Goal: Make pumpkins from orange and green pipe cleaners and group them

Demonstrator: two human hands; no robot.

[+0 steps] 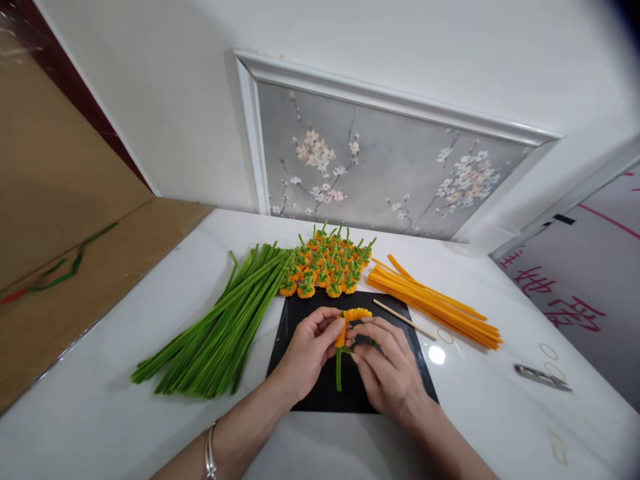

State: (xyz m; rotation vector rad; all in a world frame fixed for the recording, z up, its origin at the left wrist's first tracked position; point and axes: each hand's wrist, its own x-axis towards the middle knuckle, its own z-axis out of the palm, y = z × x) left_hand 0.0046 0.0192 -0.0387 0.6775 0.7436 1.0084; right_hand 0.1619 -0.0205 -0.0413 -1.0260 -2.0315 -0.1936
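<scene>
Above the black mat (320,401), both hands meet at an orange coiled pipe cleaner (358,313) bent into a curve. My left hand (311,343) pinches the coil between thumb and fingers. A green pipe cleaner (339,375) hangs down from the lower end of the coil. From the other side, my right hand (393,363) has its thumb and fingers closed at the coil and the top of the green piece; its fingertips partly hide what they grip. Just behind the mat stand several orange-and-green pipe-cleaner pieces (325,267) with green stems pointing up.
A bundle of green pipe cleaners (220,333) lies at the left, and orange pipe cleaners (435,303) at the right. A thin wooden stick (403,318) crosses the mat's right edge. Metal snips (543,377) and rubber bands (549,351) lie farther right. The wall (200,100) rises behind.
</scene>
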